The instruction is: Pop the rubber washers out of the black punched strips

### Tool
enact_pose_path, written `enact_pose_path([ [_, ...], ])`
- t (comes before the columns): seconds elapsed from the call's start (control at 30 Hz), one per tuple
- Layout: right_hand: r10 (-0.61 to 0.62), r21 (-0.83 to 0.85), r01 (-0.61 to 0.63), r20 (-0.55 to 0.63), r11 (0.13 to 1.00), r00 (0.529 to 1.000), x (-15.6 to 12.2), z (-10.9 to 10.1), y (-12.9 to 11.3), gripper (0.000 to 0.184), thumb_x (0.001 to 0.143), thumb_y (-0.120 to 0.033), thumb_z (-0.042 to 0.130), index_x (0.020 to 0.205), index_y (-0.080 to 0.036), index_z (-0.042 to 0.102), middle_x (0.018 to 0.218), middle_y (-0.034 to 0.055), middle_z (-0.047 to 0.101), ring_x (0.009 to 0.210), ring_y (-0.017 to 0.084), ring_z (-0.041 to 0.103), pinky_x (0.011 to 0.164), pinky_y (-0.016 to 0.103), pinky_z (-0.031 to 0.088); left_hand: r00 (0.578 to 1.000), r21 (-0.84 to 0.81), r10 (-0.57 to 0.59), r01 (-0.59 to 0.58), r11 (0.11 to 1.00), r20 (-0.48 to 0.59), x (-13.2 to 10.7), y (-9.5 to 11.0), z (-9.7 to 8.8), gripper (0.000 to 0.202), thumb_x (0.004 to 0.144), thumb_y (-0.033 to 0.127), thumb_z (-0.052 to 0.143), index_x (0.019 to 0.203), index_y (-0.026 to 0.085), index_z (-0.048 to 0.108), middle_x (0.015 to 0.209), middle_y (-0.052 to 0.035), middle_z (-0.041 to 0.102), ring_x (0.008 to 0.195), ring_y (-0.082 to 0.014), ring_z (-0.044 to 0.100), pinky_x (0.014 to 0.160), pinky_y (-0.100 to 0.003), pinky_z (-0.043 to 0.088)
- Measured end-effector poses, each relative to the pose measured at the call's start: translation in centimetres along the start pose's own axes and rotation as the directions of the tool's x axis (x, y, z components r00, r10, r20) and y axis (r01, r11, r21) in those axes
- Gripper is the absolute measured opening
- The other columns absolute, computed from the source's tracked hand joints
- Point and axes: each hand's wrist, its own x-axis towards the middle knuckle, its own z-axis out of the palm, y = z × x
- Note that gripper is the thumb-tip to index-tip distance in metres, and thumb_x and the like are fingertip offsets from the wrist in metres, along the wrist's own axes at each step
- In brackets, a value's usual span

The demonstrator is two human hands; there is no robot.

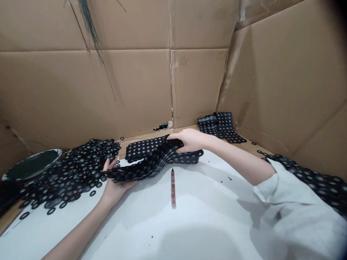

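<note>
Both hands hold a black mat of linked rings (153,164), bent in a wave over the white work surface (197,222). My left hand (115,188) supports its left end from below, with fingers curled around the edge. Toward the mat's right side, my right hand (191,139) pinches it from above. Behind the held piece lies another black ring mat (142,148), partly covered by it. A dark-tipped reddish pencil-like stick (172,189) rests on the surface just in front. Loose black rings (79,171) are heaped left of my left hand.
Cardboard walls (141,81) stand behind and on both sides. Folded ring mats (224,123) lie at the back right, and more ring material (314,182) runs along the right edge. A round dish with a dark green inside (34,164) sits at left. Dark strands (89,25) hang above.
</note>
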Motion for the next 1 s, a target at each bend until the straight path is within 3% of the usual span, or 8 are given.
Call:
enact_pose_path([
  [0.1,-0.012,0.048,0.009,0.061,0.999,0.998,-0.5,-0.5,-0.1,0.056,0.068,-0.036,0.059,0.121,-0.024,0.045,0.106,0.0048,0.062,0.085,0.022,0.059,0.069,0.028,0.041,0.962,0.033,0.087,-0.099,0.995,0.258,-0.8,1.0,-1.0,0.110,0.040,0.027,0.080,0.129,0.025,0.015,0.135,-0.0151,0.026,0.125,-0.0325,0.026,0.100,-0.048,0.027],
  [0.17,0.001,0.040,-0.004,0.067,0.999,0.998,-0.7,-0.4,0.1,0.056,0.068,-0.036,0.058,0.121,-0.024,0.044,0.105,0.0050,0.062,0.085,0.022,0.059,0.069,0.029,0.041,0.930,0.047,0.091,-0.115,0.992,0.355,-1.2,1.9,-1.2,0.096,0.046,0.028,0.077,0.125,0.024,0.023,0.125,-0.0131,0.039,0.119,-0.0299,0.037,0.098,-0.046,0.032],
  [0.3,0.070,0.004,-0.071,0.075,0.997,0.995,-0.7,0.1,0.7,0.059,0.068,-0.038,0.058,0.123,-0.024,0.042,0.099,0.0062,0.063,0.084,0.023,0.059,0.068,0.029,0.041,0.973,0.087,-0.079,0.062,0.994,0.218,-0.6,3.4,-0.5,0.066,0.051,0.035,0.074,0.108,0.020,0.043,0.088,-0.0042,0.058,0.085,-0.0235,0.059,0.084,-0.042,0.045],
  [0.47,0.101,0.015,-0.103,0.095,0.995,0.990,-1.3,0.2,0.8,0.057,0.071,-0.037,0.055,0.125,-0.025,0.040,0.102,0.0066,0.062,0.084,0.023,0.059,0.070,0.031,0.042,0.993,0.076,-0.077,0.083,0.994,-0.086,0.4,4.6,0.0,0.066,0.053,0.036,0.073,0.111,0.022,0.045,0.111,-0.0068,0.055,0.104,-0.0238,0.052,0.093,-0.039,0.040],
  [0.6,0.037,0.093,-0.047,0.103,0.995,0.994,-2.7,0.2,-0.2,0.052,0.073,-0.034,0.054,0.123,-0.025,0.041,0.113,0.0051,0.057,0.094,0.022,0.056,0.076,0.030,0.042,0.975,0.010,-0.224,0.224,0.975,0.008,0.2,4.8,-0.8,0.061,0.053,0.037,0.073,0.107,0.020,0.051,0.108,-0.0080,0.060,0.098,-0.0253,0.056,0.088,-0.040,0.044],
  [0.73,0.072,0.063,-0.087,0.204,0.994,0.976,-3.0,0.5,-0.8,0.056,0.070,-0.040,0.056,0.123,-0.025,0.041,0.111,0.0065,0.058,0.094,0.024,0.056,0.072,0.031,0.043,0.903,0.047,-0.374,0.373,0.927,0.211,0.3,4.1,-1.5,0.051,0.053,0.040,0.072,0.097,0.018,0.057,0.106,-0.0092,0.062,0.099,-0.0273,0.057,0.088,-0.041,0.044],
  [0.8,0.111,-0.001,-0.115,0.242,0.993,0.964,-2.4,0.6,-0.8,0.058,0.068,-0.040,0.057,0.121,-0.023,0.043,0.108,0.0083,0.059,0.093,0.025,0.056,0.068,0.031,0.043,0.888,0.084,-0.406,0.397,0.914,0.216,0.4,3.8,-1.6,0.052,0.052,0.041,0.072,0.097,0.018,0.057,0.109,-0.0099,0.061,0.102,-0.0284,0.055,0.090,-0.043,0.042],
  [1.0,0.180,-0.074,-0.166,0.264,0.983,0.948,-0.1,1.1,-0.6,0.058,0.063,-0.035,0.059,0.117,-0.018,0.046,0.101,0.0114,0.061,0.086,0.026,0.058,0.061,0.030,0.042,0.932,0.006,-0.339,0.341,0.940,0.127,0.2,4.0,-1.1,0.053,0.053,0.037,0.073,0.100,0.021,0.055,0.116,-0.0103,0.056,0.104,-0.0284,0.053,0.090,-0.044,0.043],
])
